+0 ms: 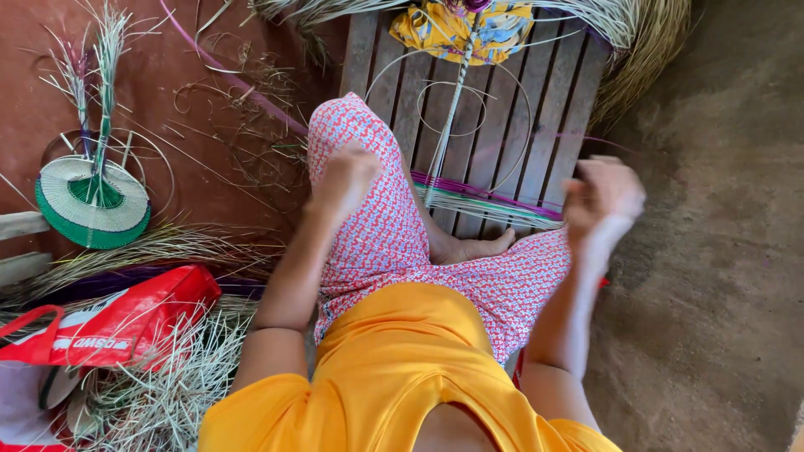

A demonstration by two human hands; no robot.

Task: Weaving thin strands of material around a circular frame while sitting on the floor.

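Item: fibre strand bundle point(490, 203), lying across wooden pallet point(494, 109) near edge, under foot. Left hand point(345, 180) clenched on knee; right hand point(603, 197) blurred, grip can't tell. Step: weaving paused, apparently; next needs regrasp of strands.

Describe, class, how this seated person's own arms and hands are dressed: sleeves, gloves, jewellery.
Both arms are bare from short orange sleeves down. The left hand and right hand wear no gloves. A thin dark band circles the left forearm. Motion blur hides any rings on the right hand.
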